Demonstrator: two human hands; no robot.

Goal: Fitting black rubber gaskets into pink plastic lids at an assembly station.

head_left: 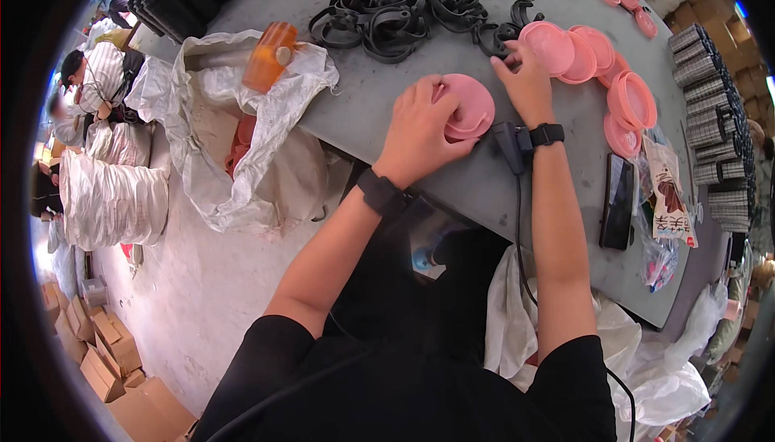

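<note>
My left hand (420, 131) rests on a round pink plastic disc (468, 107) lying on the grey table (363, 95), fingers curled over its near edge. My right hand (526, 83) reaches further out and its fingertips pinch a black plastic clip (502, 38) at the edge of a pile of black clips (395, 6). Both wrists wear black bands. A stack of pink discs (565, 48) lies just right of my right hand.
More pink discs (630, 103) lie to the right, with a dark phone (618, 200) and a snack packet (668, 200). An orange bottle (269, 56) sits in a white sack (242, 119) at the left. Ribbed black parts (714, 119) line the right edge. People sit far left.
</note>
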